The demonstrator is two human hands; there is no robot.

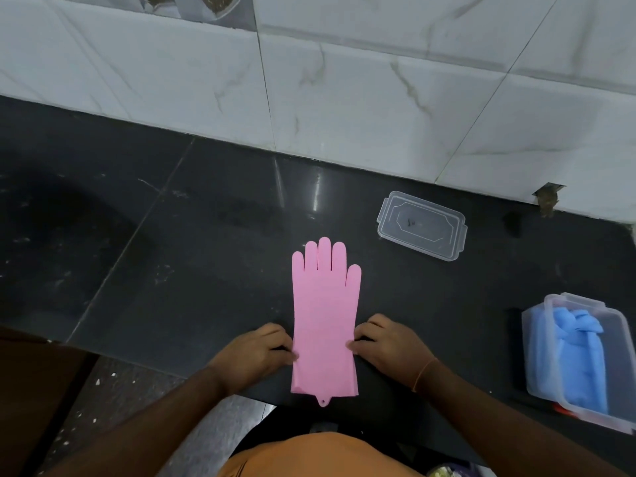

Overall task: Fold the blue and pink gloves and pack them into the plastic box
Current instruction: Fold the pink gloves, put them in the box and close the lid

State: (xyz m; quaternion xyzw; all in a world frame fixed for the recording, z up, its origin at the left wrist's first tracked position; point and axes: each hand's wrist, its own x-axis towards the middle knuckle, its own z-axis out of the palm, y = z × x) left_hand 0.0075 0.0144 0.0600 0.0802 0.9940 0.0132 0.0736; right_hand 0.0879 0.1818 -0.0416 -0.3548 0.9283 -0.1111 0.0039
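A pink glove [324,304] lies flat on the black counter [192,256], fingers pointing away from me, cuff at the near edge. My left hand [256,351] pinches its left side near the cuff. My right hand [387,344] pinches the right side at the same height. At the right stands the clear plastic box [530,359] with the folded blue gloves [578,352] inside it.
The box's clear lid [422,229] lies upside up on the counter behind the glove, near the marble-tiled wall [344,80]. The counter's near edge runs under the glove's cuff. A small hole in the wall base [548,198] shows at the right.
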